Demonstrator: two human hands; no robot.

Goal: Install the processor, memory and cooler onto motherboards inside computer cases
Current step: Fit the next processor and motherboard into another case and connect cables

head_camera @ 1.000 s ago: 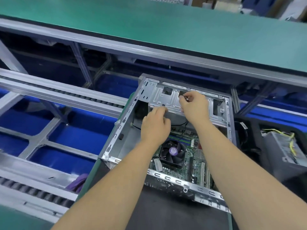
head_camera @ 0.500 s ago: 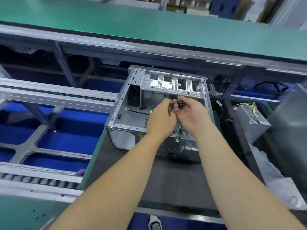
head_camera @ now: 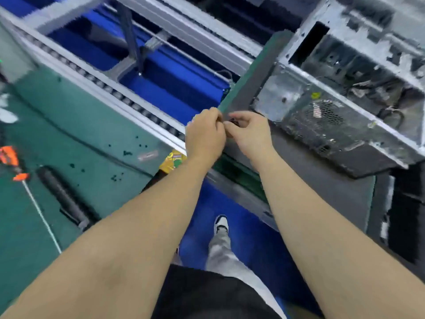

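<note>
A small dark part [head_camera: 234, 122] is pinched between the left hand [head_camera: 204, 137] and right hand [head_camera: 249, 134], now drawn off the computer case [head_camera: 345, 107], its axis unclear.

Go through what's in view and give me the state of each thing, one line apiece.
Left hand: fingers curled, pinching a small dark part with the other hand.
Right hand: fingers curled on the same part.
Computer case: side open, lying on the dark mat.
Orange screwdriver: lying untouched on the green bench.
</note>
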